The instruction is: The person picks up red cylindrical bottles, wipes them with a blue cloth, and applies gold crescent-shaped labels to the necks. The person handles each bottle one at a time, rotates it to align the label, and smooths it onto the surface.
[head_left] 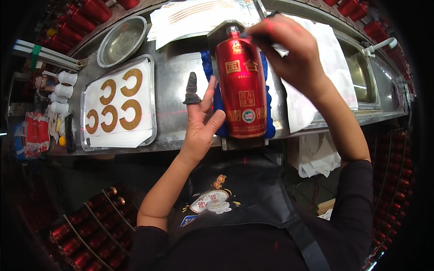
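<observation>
A red bottle [244,83] with gold lettering and a clear top lies on a blue cloth [270,106], its neck pointing away from me. My left hand [201,126] is beside the bottle's left side with its fingers apart, holding nothing. One of its fingers wears a black finger cot [192,88]. Over the bottle's right shoulder, my right hand [294,52] has its fingers bent together near the neck. Dark covers or a dark object show at those fingertips; blur hides what, if anything, is pinched there.
On the left, a metal tray [153,113] carries white sheets with several gold C-shaped labels [131,82]. Behind it sits a metal bowl [105,56]. Paper strips [181,22] lie at the back. To the right are white paper [316,58] and a sink with a faucet [382,47].
</observation>
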The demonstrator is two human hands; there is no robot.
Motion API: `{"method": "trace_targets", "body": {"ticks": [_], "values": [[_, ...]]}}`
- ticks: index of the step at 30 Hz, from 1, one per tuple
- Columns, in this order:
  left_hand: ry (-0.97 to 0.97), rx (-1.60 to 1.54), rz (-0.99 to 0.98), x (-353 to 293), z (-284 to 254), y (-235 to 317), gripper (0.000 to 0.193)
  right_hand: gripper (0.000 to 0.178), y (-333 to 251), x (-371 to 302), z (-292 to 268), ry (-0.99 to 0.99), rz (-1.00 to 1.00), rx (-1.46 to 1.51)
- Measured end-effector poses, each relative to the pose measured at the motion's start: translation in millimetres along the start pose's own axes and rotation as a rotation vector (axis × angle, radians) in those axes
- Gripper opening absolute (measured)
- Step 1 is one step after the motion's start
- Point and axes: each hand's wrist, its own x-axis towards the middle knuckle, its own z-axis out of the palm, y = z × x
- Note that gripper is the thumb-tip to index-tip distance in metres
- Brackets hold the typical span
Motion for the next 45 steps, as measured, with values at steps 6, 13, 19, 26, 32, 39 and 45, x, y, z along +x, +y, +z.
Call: {"method": "trace_targets", "body": {"ticks": [6, 13, 19, 26, 32, 39, 45], "values": [[0.125, 0.064, 0.042, -21.5, -1.4, 10.6, 0.07, 0.018, -110.6, -25.5, -17.0, -0.215, -0.356, 0.375], [0.023, 0.228, 0.046, -31.1, -4.5, 22.8, 0.088, 0.028, -85.8, -57.2, -21.3, -0.197, -0.044, 0.072], [-0.134, 0.758, 0.222, -21.7, 13.1, 31.0, 0.112, 0.019, -81.0, -13.0, -16.6, -0.256, 0.494, 0.464], [-0.028, 0.91, 0.344, 7.1, 34.3, 26.6, 0.082, 0.023, -60.0, -36.6, 1.1, 0.089, -0.283, 0.05], [-0.044, 0.914, 0.333, 4.1, 30.4, 16.1, 0.118, 0.026, -109.3, -86.0, -25.7, 0.002, -0.006, 0.234], [0.023, 0.881, 0.214, -0.3, 24.4, 7.9, 0.121, 0.024, -146.8, -75.3, 9.4, 0.129, 0.65, 0.235], [0.026, 0.846, 0.249, 0.1, 22.1, 8.0, 0.127, 0.017, -143.2, -101.9, -10.2, 0.424, 1.025, 0.498]]}}
